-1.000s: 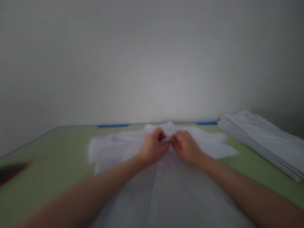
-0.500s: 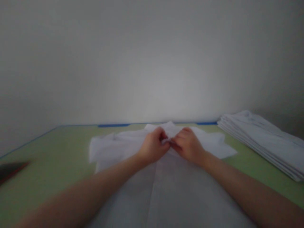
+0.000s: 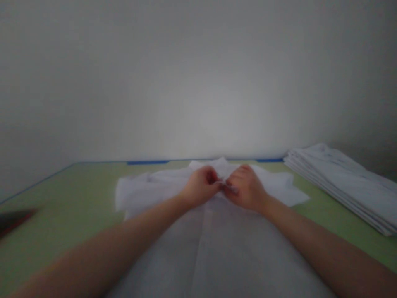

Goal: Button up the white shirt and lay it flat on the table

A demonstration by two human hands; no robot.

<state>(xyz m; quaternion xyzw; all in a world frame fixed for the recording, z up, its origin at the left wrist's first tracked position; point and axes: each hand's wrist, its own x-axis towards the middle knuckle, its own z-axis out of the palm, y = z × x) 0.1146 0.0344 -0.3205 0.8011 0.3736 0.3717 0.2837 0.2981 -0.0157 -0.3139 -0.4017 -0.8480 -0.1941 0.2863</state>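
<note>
A white shirt [image 3: 229, 248] lies stretched toward me, with a seam or placket running down its middle and bunched cloth at its far end. At that far end, my left hand [image 3: 201, 186] is closed, its thumb and fingers pinching a fold of the fabric. My right hand [image 3: 246, 188] sits right beside it, fingers curled and closed on the same small bit of cloth. The fingertips of both hands nearly meet there. Blur hides what exactly is between them, perhaps part of the collar or a fastening.
A pile of folded white cloths [image 3: 344, 186] stands at the right on the green table [image 3: 71, 198]. At the left edge is a blurred dark object [image 3: 14, 221] with a red edge. Blue strips line the table's far edge, against a pale wall [image 3: 198, 82].
My right hand has turned slightly, and a bit of white cloth now shows beneath its fingers. The left hand keeps its pinch almost in place.
</note>
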